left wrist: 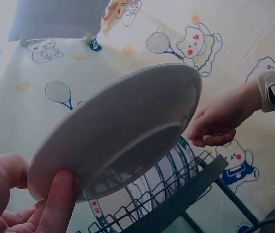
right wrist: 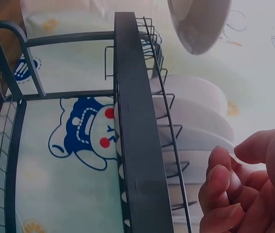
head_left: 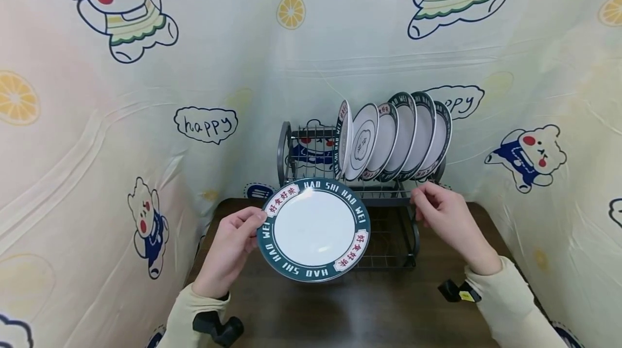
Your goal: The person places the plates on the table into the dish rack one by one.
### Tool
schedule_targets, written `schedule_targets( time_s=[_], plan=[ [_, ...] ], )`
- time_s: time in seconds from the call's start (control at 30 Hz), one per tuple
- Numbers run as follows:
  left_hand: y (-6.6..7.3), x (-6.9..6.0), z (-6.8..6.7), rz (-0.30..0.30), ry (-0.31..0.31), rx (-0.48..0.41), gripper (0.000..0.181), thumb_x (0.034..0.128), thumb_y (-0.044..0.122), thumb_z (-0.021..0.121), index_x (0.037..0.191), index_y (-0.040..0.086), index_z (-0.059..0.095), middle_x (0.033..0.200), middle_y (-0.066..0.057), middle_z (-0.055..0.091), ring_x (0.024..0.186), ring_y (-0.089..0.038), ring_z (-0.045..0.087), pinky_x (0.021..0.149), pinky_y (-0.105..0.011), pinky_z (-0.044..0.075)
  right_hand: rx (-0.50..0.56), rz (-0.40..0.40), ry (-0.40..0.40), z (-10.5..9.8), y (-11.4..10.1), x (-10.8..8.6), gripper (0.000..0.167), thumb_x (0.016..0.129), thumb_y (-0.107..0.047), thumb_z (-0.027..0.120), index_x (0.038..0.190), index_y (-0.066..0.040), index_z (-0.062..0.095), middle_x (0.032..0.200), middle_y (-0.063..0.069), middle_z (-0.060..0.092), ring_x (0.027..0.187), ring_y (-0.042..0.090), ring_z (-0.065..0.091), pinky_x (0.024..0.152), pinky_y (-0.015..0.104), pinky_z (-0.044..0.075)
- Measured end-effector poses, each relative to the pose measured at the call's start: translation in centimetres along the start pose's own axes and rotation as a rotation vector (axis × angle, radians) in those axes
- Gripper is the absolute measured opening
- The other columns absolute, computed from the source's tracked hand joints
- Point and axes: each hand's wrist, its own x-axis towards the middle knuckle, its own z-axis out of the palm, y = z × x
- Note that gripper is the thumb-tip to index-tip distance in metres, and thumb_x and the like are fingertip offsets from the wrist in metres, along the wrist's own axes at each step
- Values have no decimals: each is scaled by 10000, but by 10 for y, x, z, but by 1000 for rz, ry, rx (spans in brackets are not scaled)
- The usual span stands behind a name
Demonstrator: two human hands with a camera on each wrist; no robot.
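Note:
My left hand (head_left: 228,251) grips the left rim of a round plate (head_left: 315,228) that has a white middle and a dark green lettered rim. The plate is held up in front of the rack, its face towards the head camera. Its pale underside shows in the left wrist view, with fingers (left wrist: 60,199) beneath the edge. My right hand (head_left: 452,221) hovers by the rack's front right corner, holding nothing. In the right wrist view its fingers (right wrist: 220,189) are loosely curled and the thumb stands apart. Several similar plates (head_left: 381,137) stand on edge in the rack's upper tier.
A dark two-tier wire dish rack (head_left: 384,202) stands at the back of a brown wooden table (head_left: 301,315). Wire slots (head_left: 313,162) at the upper tier's left hold no plates. Printed cloth (head_left: 233,56) hangs behind and along both sides.

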Motion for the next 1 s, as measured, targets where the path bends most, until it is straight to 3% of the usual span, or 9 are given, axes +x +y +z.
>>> schedule_targets(
  time_s=[0.27, 0.6, 0.87, 1.0],
  plan=[
    [0, 5, 7, -2, -19, -6, 183, 1041, 242, 657, 1030, 78, 736, 948, -41, 760, 752, -171, 699, 771, -267, 616, 7, -16, -42, 8, -9, -1, 204, 1084, -215, 573, 926, -124, 664, 692, -11, 601, 583, 151, 561, 510, 268, 474],
    [-2, 10, 17, -16, 0, -31, 230, 1024, 224, 680, 1068, 1, 717, 972, -65, 761, 764, -191, 702, 770, -270, 615, 16, -62, -57, 17, -19, -1, 209, 1074, -186, 587, 886, -137, 664, 675, -45, 594, 597, 131, 562, 537, 264, 516],
    [-4, 13, 22, -6, -35, -40, 254, 1032, 210, 666, 1099, -32, 700, 977, -69, 758, 773, -190, 709, 787, -281, 620, 86, 26, -217, 20, -26, -3, 301, 1088, -280, 567, 897, -109, 723, 689, -30, 641, 637, 172, 607, 564, 280, 541],
    [-5, 15, 24, 3, -54, -33, 269, 1039, 197, 650, 1118, -57, 687, 978, -67, 754, 785, -189, 709, 786, -284, 622, 133, 29, -248, 22, -27, -2, 298, 1094, -270, 556, 900, -117, 722, 705, -17, 649, 641, 183, 615, 581, 284, 564]
  ],
)
